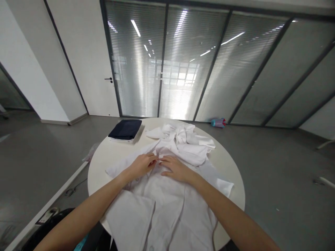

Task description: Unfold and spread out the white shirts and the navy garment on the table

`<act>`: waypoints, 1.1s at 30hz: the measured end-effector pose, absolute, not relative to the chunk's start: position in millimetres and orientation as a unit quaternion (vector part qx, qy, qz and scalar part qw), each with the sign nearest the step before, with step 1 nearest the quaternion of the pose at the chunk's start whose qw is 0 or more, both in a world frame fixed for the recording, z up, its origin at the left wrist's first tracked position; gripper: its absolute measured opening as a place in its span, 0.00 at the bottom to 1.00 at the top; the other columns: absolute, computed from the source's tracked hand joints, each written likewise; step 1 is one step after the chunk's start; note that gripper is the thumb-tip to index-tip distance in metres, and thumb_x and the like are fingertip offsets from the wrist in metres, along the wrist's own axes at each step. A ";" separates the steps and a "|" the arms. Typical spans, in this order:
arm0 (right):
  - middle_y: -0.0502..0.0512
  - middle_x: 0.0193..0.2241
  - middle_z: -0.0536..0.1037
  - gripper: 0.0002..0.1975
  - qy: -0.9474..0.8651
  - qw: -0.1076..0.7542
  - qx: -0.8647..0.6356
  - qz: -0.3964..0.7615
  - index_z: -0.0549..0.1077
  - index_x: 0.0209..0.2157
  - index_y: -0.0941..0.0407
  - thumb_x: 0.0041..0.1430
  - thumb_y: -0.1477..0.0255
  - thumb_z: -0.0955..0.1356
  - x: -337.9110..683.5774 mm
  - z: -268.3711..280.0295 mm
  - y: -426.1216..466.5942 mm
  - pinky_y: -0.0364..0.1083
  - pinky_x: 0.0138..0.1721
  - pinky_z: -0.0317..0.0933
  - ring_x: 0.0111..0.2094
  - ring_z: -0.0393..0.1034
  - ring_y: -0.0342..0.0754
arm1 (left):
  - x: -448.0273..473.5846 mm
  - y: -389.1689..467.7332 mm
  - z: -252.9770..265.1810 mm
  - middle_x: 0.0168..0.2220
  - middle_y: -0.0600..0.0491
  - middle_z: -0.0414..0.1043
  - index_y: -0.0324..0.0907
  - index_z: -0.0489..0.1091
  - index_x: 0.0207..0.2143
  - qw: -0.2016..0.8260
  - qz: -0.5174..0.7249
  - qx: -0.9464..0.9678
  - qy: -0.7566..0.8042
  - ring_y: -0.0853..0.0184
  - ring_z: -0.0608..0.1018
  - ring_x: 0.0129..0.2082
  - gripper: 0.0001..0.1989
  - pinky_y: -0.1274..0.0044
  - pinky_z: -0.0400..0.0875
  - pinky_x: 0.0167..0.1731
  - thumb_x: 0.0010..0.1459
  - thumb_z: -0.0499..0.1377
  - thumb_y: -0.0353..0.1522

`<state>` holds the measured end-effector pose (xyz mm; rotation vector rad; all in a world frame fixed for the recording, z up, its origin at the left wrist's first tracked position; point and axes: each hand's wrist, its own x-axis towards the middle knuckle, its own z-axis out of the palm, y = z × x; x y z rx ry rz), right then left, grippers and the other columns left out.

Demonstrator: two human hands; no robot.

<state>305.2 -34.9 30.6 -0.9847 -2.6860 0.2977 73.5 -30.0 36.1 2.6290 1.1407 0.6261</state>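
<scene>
A white shirt (167, 198) lies spread over the near half of a round white table (104, 153) and hangs off its front edge. My left hand (142, 164) pinches the fabric near the shirt's collar, fingers closed on it. My right hand (175, 168) rests on the same spot just to the right, fingers curled against the cloth; the fingertips of both hands nearly touch. Beyond my hands lies a crumpled pile of white garments (183, 137).
A folded dark navy garment (125, 129) sits on something white at the table's far left. Grey floor surrounds the table. A glass wall with blinds stands behind, with a blue and pink object (218, 122) at its foot. A white door is at the back left.
</scene>
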 end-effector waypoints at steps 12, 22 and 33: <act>0.56 0.42 0.79 0.07 -0.919 0.195 -0.336 0.063 0.77 0.37 0.55 0.67 0.72 0.66 301.7 38.6 -32.0 0.53 0.53 0.60 0.46 0.69 0.52 | 70.2 -25.6 29.2 0.37 0.51 0.77 0.43 0.77 0.42 0.160 0.250 0.860 0.416 0.66 0.76 0.33 0.13 0.77 0.67 0.36 0.63 0.53 0.32; 0.56 0.36 0.72 0.12 -0.700 0.509 -0.496 0.079 0.63 0.42 0.52 0.69 0.62 0.55 333.9 73.8 -34.9 0.48 0.39 0.64 0.35 0.69 0.50 | 58.9 -29.2 32.4 0.51 0.45 0.75 0.43 0.76 0.49 0.225 0.253 0.887 0.313 0.59 0.75 0.52 0.18 0.69 0.67 0.54 0.60 0.64 0.42; 0.47 0.30 0.58 0.13 -0.389 0.838 -0.383 -0.001 0.59 0.34 0.51 0.52 0.63 0.67 388.8 112.2 -21.8 0.48 0.38 0.61 0.33 0.60 0.47 | 65.5 -40.7 22.5 0.61 0.44 0.66 0.47 0.71 0.58 0.182 0.127 0.937 0.272 0.53 0.67 0.62 0.30 0.61 0.55 0.61 0.55 0.67 0.46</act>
